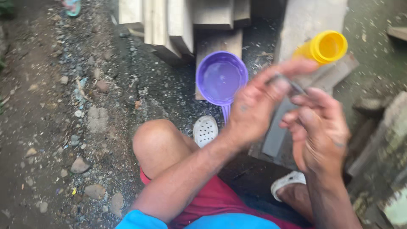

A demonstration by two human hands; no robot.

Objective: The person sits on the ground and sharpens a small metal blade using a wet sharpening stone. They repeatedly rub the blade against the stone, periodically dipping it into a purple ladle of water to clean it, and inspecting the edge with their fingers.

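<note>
Both hands meet at about three o'clock in the view. The left hand (pixel 254 108) and right hand (pixel 320 129) pinch a thin dark tool (pixel 288 85) between their fingertips, perhaps a small blade; blur hides its shape. A purple dipper (pixel 221 78) of water sits at twelve o'clock, a yellow cup (pixel 324 47) at one o'clock.

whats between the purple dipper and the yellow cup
In the head view, the left hand reaches up between the purple dipper and the yellow cup, pinching a small dark thing with the right hand. Behind them lies a grey slab.
</note>
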